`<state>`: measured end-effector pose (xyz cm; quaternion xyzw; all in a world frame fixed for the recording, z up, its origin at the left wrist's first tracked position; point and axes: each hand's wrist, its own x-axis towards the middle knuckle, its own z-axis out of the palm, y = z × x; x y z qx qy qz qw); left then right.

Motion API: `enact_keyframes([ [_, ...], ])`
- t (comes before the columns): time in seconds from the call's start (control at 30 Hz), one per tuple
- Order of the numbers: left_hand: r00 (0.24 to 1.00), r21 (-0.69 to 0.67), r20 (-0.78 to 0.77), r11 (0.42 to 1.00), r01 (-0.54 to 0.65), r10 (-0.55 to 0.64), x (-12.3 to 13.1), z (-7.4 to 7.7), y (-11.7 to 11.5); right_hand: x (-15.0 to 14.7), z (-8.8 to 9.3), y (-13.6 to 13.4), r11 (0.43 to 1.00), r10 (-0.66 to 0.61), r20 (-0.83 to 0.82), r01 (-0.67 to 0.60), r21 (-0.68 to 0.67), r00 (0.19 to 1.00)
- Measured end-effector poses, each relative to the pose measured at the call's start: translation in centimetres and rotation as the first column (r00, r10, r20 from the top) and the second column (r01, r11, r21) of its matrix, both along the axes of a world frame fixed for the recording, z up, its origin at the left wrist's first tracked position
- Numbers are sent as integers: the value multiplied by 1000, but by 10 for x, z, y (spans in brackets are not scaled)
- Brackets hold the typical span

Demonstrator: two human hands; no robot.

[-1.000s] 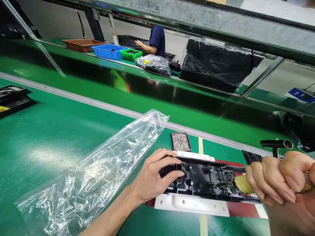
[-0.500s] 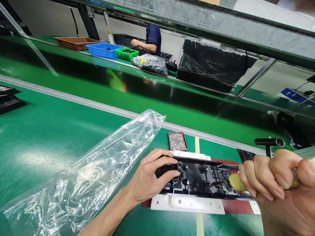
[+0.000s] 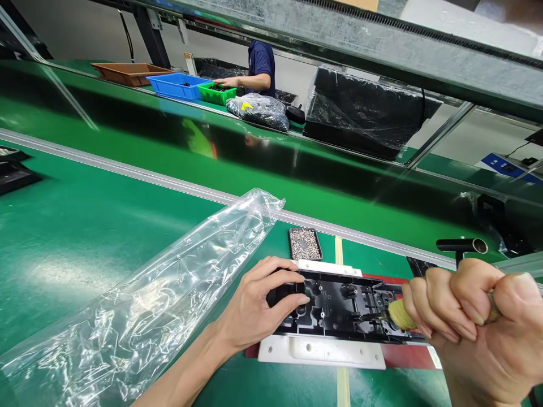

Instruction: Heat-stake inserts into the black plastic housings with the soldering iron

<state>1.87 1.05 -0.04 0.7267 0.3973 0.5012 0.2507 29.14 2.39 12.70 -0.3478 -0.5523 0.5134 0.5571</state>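
A long black plastic part point(image 3: 343, 308) lies in a white fixture point(image 3: 322, 351) on the green bench. My left hand point(image 3: 258, 302) grips the part's left end, fingers curled over it. My right hand point(image 3: 470, 316) is wrapped around a screwdriver point(image 3: 396, 315) with a yellowish taped collar; its tip touches the right half of the part. A small dark tray of silver screws point(image 3: 305, 243) sits just behind the fixture.
A long clear plastic bag point(image 3: 139, 305) lies to the left of my left arm. A silver rail point(image 3: 169, 183) separates the bench from the glossy conveyor. Beyond it are brown, blue and green bins point(image 3: 178, 86), bagged black parts point(image 3: 369, 113), and a person in a dark shirt point(image 3: 259, 68).
The view shifted slightly, and my right hand with the screwdriver edged left along the part. The far person's hand moved to the green bin. My left hand kept its grip.
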Motion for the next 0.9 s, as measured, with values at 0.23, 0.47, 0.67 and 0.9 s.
enact_keyframes([
  [0.23, 1000, -9, 6, 1000, 3, -3, 0, -1, 0, -2, -3, -2, 1000, -12, -9, 12, -6, 1000],
  [0.47, 1000, -17, 9, 1000, 5, -5, 0, -1, 0, -11, 0, -6, 999, 30, -54, -31, -32, 998],
  [0.67, 1000, -29, 4, 1000, 2, -2, 0, -3, -1, -14, -2, -8, 998, 51, -100, -55, -38, 994],
  [0.9, 1000, -18, 1, 1000, -1, 1, -1, -2, 1, -15, -2, -8, 996, 81, -113, -85, -31, 990],
])
